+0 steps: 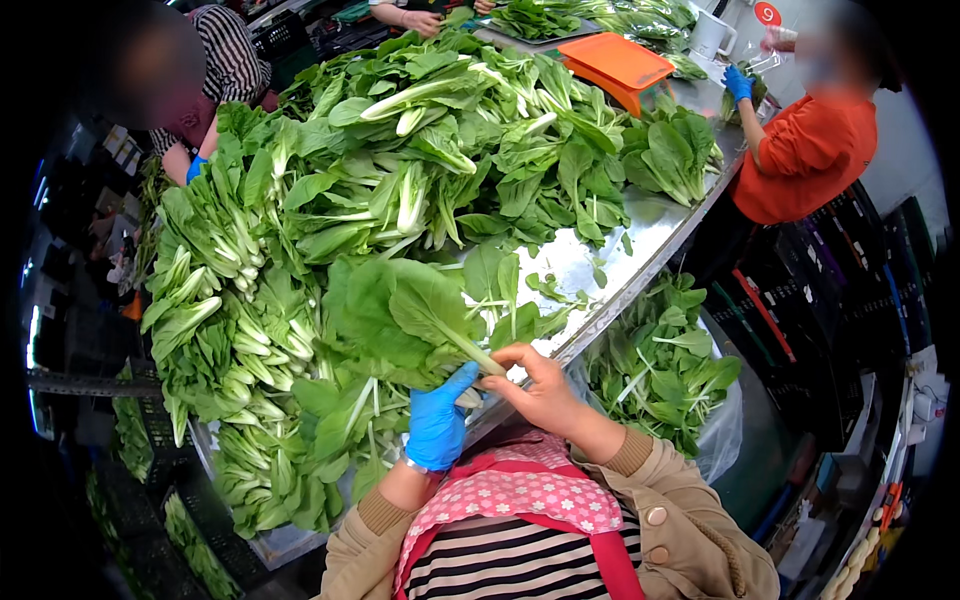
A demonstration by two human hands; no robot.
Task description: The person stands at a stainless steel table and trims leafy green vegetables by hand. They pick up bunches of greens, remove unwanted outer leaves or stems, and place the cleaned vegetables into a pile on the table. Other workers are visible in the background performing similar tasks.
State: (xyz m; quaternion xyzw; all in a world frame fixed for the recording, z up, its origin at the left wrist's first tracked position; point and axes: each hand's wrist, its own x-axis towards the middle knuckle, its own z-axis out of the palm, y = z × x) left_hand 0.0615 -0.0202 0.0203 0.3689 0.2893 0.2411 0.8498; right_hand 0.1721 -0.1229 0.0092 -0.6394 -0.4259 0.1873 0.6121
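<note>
A bunch of leafy greens (375,322) with broad leaves and pale stems is gripped near its base by my left hand (437,420), which wears a blue glove. Bare fingers of my right hand (536,390) pinch the stem end of one large leaf (431,304) on that bunch. Both hands are over the near edge of a metal table (622,262). Loose leaves (525,319) lie on the metal just beyond my hands. The base of the bunch is partly hidden by my fingers.
A large heap of greens (420,150) covers much of the table. An orange scale (615,64) stands at the back. Below the right edge, a plastic-lined container (724,427) holds loose leaves. Co-workers stand at the left, back and right; crates (795,270) are stacked at right.
</note>
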